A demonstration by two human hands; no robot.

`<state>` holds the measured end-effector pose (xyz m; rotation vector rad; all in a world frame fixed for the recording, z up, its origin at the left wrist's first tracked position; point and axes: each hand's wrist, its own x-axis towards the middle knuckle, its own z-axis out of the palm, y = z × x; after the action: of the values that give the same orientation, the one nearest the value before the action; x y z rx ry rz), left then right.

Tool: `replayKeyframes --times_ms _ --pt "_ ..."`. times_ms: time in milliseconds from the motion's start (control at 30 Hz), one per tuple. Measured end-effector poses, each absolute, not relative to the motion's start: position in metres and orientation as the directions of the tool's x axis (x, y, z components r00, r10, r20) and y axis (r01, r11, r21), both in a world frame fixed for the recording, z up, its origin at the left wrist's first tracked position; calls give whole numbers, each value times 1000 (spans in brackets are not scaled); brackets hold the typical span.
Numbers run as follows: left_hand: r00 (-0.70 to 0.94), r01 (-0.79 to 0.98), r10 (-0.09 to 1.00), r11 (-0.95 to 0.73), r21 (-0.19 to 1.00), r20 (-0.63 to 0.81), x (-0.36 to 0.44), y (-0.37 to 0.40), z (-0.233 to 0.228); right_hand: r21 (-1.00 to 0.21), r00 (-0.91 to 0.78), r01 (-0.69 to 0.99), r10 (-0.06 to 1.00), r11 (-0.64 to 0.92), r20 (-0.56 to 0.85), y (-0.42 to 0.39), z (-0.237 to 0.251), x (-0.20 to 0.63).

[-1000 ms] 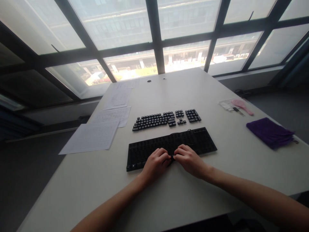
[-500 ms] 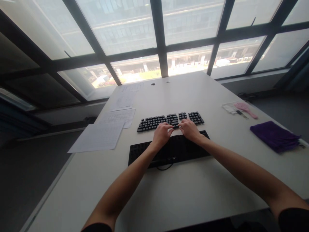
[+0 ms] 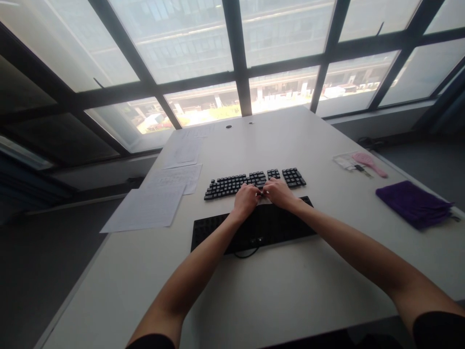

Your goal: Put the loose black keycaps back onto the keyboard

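Keycaps (image 3: 232, 184) just beyond both hands (image 3: 262, 195)

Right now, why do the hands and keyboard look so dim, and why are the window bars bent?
Head view: strong backlight through the windows leaves the hands, left and right, and the keyboard in shade; the white table shows soft glare; the wide lens bows the window bars.

Both hands meet at the loose keycaps behind a stripped keyboard.

At frame centre the left hand (image 3: 247, 199) and right hand (image 3: 278, 193) touch fingertips over a small dark keycap (image 3: 260, 194), just beside the rows of keycaps (image 3: 232, 185) on the white bench (image 3: 290, 291). The keyboard (image 3: 250, 231) lies below them. Papers (image 3: 145, 208) sit left; a purple cloth (image 3: 412, 202) and pink brush (image 3: 368, 164) right.
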<state>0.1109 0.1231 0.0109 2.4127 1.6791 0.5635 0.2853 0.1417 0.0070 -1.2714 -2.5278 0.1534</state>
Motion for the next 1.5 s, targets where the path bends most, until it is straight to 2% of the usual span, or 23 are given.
replayKeyframes --times_ms 100,200,333,500,667,967,1267,1500 --pt "291 864 931 -354 357 219 107 115 16 -260 -568 747 790 612 231 138 11 285" --pt "267 838 932 -350 420 244 102 94 24 -374 -513 695 788 614 340 121 16 291" --pt "307 713 907 -419 562 288 95 44 27 -574 -451 510 768 640 456 76 13 310" --pt "367 603 874 -484 634 319 94 -8 13 -675 -500 314 721 668 480 24 -3 329" --pt "400 563 849 -525 638 346 94 -20 3 -656 -529 283 684 700 502 5 -12 329" --pt "410 563 822 -570 598 396 92 -20 -2 -569 -591 335 638 751 494 4 -11 327" --pt "463 613 769 -637 467 440 97 -23 -3 -521 -622 407 645 750 444 0 -5 324" --pt "489 633 752 -654 413 442 99 -24 -2 -503 -622 443 659 742 424 -1 -7 325"
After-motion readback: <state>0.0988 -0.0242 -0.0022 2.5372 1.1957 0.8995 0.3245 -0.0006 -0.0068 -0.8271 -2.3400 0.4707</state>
